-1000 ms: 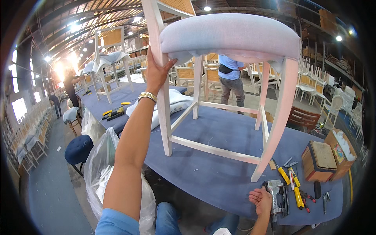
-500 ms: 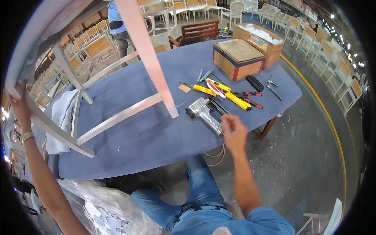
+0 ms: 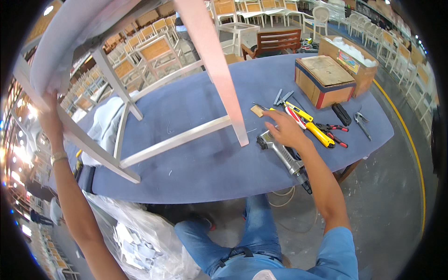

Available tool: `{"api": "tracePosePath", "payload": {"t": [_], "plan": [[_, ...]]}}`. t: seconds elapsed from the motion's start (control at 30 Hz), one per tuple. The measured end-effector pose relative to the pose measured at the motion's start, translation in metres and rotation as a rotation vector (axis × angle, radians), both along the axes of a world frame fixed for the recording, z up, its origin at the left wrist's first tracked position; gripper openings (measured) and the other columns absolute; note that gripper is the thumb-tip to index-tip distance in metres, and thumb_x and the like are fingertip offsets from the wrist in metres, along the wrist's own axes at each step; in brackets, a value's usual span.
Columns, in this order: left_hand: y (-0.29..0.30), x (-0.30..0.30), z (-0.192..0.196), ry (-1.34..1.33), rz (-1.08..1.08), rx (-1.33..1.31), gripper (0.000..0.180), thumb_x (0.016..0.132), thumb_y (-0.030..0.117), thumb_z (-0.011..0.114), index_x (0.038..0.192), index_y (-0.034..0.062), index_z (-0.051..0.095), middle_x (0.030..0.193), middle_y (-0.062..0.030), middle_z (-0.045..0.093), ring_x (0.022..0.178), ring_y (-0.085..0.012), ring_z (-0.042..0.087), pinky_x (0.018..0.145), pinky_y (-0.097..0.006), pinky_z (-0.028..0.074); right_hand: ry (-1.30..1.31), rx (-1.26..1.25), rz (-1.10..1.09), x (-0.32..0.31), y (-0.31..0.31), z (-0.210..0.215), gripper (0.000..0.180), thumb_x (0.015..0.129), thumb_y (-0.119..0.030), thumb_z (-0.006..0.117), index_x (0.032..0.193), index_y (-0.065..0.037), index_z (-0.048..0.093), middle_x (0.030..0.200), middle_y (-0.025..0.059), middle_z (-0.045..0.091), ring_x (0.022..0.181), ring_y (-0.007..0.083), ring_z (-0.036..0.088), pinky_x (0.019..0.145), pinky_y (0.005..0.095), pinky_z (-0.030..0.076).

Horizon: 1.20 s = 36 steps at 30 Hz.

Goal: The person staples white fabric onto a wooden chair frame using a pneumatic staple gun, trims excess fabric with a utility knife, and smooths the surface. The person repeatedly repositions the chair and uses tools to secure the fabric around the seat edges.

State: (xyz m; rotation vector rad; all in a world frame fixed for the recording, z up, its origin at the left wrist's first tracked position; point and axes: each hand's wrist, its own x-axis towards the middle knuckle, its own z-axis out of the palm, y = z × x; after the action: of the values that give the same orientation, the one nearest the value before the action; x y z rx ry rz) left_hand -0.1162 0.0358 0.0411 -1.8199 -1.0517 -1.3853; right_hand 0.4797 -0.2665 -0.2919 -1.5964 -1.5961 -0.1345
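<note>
A whitish wooden chair (image 3: 177, 141) with a grey padded seat (image 3: 53, 60) stands tilted on the table at my left. My left hand (image 3: 50, 114) is closed around the chair's frame by the seat edge; part of its grip is hidden. Over the tools at the middle right, my right hand (image 3: 285, 129) has thumb and fingers apart. It covers most of a yellow-handled tool, whose thin tip (image 3: 256, 104) shows beyond the fingers. Beneath the hand and forearm lies a silver air staple gun (image 3: 283, 156). A small tan block (image 3: 257, 110) lies beside the fingertips.
Yellow cutters (image 3: 321, 135), red-handled pliers (image 3: 337, 135) and a black case (image 3: 341, 114) lie on the blue-grey table (image 3: 196, 179). Two cardboard boxes (image 3: 322, 81) stand at the far right. Grey cloth (image 3: 105, 123) lies behind the chair; a plastic bag of scraps (image 3: 140, 242) is below.
My right hand has moved forward from beside the staple gun's handle to the yellow-handled tool. My left hand stays on the chair. The whole view has shifted.
</note>
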Motion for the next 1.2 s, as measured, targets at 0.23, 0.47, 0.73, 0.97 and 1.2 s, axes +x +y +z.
{"api": "tracePosePath", "payload": {"t": [0.23,0.47,0.73,0.97,1.2], "plan": [[-0.028,0.039,-0.002,-0.29,-0.209,-0.142,0.068,0.091,0.047,0.075,0.134,-0.0023,0.056,0.122,-0.0169,0.06,0.107,-0.0264,0.062,0.095,-0.039,0.049,-0.237,-0.717,-0.466,0.032,0.036,0.016,0.022,0.088,-0.017,0.067,0.105,-0.005,0.073,0.108,0.0164,0.074,0.107,0.0341,0.068,0.094,0.0461,0.054],[-0.024,0.035,0.004,-0.285,-0.28,-0.186,0.072,0.088,0.049,0.078,0.131,-0.0049,0.055,0.118,-0.0162,0.062,0.105,-0.0254,0.061,0.094,-0.04,0.048,-0.172,-0.401,-0.561,0.051,0.028,-0.011,0.027,0.088,-0.019,0.072,0.11,-0.003,0.069,0.112,0.0162,0.07,0.109,0.0338,0.067,0.094,0.0469,0.052],[-0.032,0.032,0.0,-0.31,-0.168,-0.272,0.069,0.088,0.053,0.076,0.125,-0.0034,0.06,0.118,-0.016,0.063,0.106,-0.0231,0.059,0.091,-0.035,0.047,0.864,0.516,-0.019,-0.088,-0.002,0.061,0.035,0.096,-0.012,0.069,0.124,0.002,0.053,0.113,0.0149,0.062,0.103,0.0244,0.063,0.092,0.0379,0.051],[-0.044,0.047,0.005,-0.277,-0.247,-0.11,0.066,0.09,0.044,0.079,0.132,0.0,0.053,0.119,-0.0149,0.063,0.107,-0.0252,0.063,0.094,-0.038,0.049,0.786,1.018,0.128,-0.149,0.098,0.112,0.043,0.096,-0.012,0.07,0.127,0.004,0.045,0.118,0.0174,0.056,0.108,0.0229,0.059,0.098,0.0349,0.047],[-0.035,0.043,-0.002,-0.419,-0.436,-0.394,0.072,0.09,0.05,0.078,0.136,0.0013,0.051,0.112,-0.0125,0.069,0.097,-0.0176,0.07,0.08,-0.031,0.058,0.201,1.056,-0.192,-0.139,0.137,0.107,0.048,0.09,-0.017,0.073,0.126,0.001,0.046,0.133,0.0256,0.05,0.118,0.0411,0.058,0.095,0.0457,0.053]]}}
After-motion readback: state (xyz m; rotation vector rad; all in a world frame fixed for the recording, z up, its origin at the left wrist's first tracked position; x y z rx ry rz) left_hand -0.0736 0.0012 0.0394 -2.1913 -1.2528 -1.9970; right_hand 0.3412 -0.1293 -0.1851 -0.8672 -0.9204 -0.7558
